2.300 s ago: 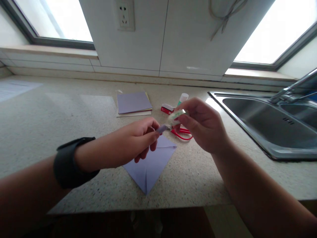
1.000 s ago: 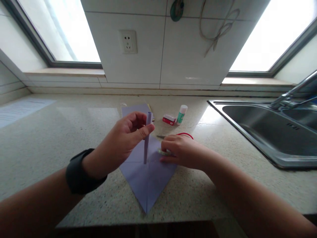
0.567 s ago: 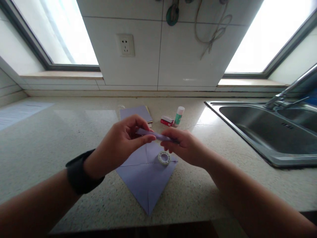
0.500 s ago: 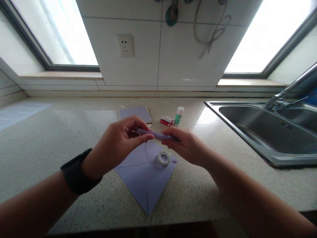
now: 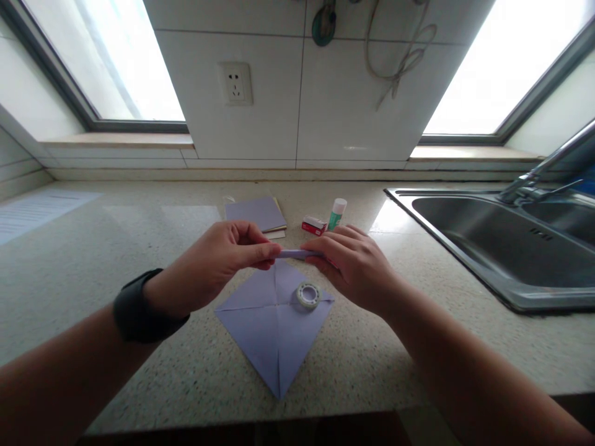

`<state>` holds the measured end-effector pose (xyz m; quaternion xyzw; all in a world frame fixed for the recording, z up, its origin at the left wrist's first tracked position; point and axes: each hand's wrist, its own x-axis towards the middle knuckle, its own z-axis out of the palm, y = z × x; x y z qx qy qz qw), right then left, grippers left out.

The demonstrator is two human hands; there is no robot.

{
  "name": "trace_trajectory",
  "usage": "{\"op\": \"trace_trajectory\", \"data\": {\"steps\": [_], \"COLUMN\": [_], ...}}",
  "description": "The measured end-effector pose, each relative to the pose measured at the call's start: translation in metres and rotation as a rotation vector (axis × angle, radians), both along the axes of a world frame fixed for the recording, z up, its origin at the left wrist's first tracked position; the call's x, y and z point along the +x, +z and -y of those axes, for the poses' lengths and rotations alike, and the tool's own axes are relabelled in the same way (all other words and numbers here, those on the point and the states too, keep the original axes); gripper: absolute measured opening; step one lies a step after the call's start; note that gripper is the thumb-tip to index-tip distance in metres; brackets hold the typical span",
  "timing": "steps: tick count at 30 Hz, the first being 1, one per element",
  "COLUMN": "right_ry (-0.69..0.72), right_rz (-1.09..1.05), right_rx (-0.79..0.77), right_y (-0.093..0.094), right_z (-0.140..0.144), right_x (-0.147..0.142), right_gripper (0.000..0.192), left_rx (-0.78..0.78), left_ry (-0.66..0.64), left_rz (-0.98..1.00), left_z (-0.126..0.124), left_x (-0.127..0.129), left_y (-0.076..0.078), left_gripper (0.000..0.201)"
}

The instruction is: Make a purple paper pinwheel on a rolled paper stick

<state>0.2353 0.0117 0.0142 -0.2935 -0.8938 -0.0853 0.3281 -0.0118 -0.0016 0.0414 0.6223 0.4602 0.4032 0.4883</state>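
Both hands hold a thin rolled tube of purple paper (image 5: 297, 253) level above the counter. My left hand (image 5: 218, 263), with a black watch on its wrist, pinches the tube's left end. My right hand (image 5: 356, 266) grips the right end. Below them a creased square sheet of purple paper (image 5: 274, 328) lies flat on the speckled counter (image 5: 93, 260), one corner pointing toward me. A small roll of clear tape (image 5: 308, 295) rests on the sheet's right part, just under my right hand.
A stack of coloured paper (image 5: 256, 214), a small red box (image 5: 313, 225) and a glue stick (image 5: 337, 213) sit behind the hands. A steel sink (image 5: 502, 241) with a tap (image 5: 543, 170) fills the right side. A printed sheet (image 5: 32, 207) lies far left.
My right hand set the tape roll down on the purple sheet and took the tube's other end. The tube went from upright in my left hand to level between both hands.
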Motion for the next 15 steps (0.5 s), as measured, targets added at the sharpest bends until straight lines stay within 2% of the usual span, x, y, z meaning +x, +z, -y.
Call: {"op": "trace_trajectory", "data": {"steps": [4,8,12,15], "right_ry": [-0.022,-0.017,0.040,0.053], "right_rz": [0.000,0.000,-0.076,-0.200], "right_rx": [-0.014,-0.089,-0.283,-0.463], "right_y": [0.000,-0.001,-0.002,-0.004], "right_z": [0.000,0.000,0.002,0.002], "right_x": [0.000,-0.002,-0.004,-0.006], "right_gripper": [0.021,0.021,0.019,0.016], "left_rx": [0.024,0.134,0.262,0.234], "left_ry": [-0.007,0.030,0.039,0.051], "left_rz": [0.006,-0.117,-0.215,-0.172], "left_z": [-0.002,0.004,0.012,0.015], "left_x": [0.000,0.004,0.009,0.012], "left_y": [-0.001,0.002,-0.001,-0.005], "left_gripper": [0.022,0.016,0.011,0.010]}}
